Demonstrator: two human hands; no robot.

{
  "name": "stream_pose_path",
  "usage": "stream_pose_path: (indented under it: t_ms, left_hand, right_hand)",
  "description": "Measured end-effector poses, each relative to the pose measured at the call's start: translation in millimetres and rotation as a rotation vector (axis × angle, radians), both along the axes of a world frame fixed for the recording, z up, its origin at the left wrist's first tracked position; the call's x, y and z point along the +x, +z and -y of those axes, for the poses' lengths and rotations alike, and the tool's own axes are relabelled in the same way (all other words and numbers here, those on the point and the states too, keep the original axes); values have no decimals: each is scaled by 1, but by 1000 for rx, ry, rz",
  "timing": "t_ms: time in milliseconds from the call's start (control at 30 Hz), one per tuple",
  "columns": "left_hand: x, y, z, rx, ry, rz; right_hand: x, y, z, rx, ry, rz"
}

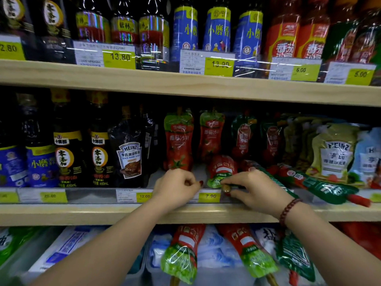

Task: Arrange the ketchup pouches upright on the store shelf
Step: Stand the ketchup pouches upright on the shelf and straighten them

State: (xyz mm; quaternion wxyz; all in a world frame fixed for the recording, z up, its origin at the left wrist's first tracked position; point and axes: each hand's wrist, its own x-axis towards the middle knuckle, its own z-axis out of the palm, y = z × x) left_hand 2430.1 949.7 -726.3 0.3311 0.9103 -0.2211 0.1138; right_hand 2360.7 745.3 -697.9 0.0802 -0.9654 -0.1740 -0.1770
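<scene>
Here, right hand [255, 190] pinching fallen ketchup pouch [221, 171] spout, left hand [175, 186] curled, holding nothing

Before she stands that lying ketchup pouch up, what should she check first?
1. Right hand grips the lying pouch at its cap end: ok.
2. Left hand free to help: ok, closed on nothing visible.
3. Open spot on the shelf beside the standing pouch: ok.
4. Neighbouring green pouch out of the way: not ok, it lies flat alongside.
5. Cap closed: cannot tell.
</scene>
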Motion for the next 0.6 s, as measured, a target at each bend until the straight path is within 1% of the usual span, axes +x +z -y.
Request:
stream_pose_path:
  t_ms: [67,100,200,267,367,500,600]
  left_hand:
    - [1,1,-2,-3,-12,-10]
    - [1,1,-3,1,-14,-15]
    - [2,1,-3,13,-13,-5]
    - [3,0,-3,18,-10,5]
    - [5,-1,-4,-10,-26,-18]
    - [8,4,1,-208,-88,-71]
    - [13,15,17,-263,-170,-98]
  right_hand:
    - [-2,6,0,-6,26,23]
    - [-2,10,-1,31,43,55]
    - [4,34,-4,281,76,199]
    - [12,52,-4,414,71,237]
    - [23,68,-4,555,71,199]
    - [34,75,-6,752,116,127]
    - [41,78,-9,818,131,93]
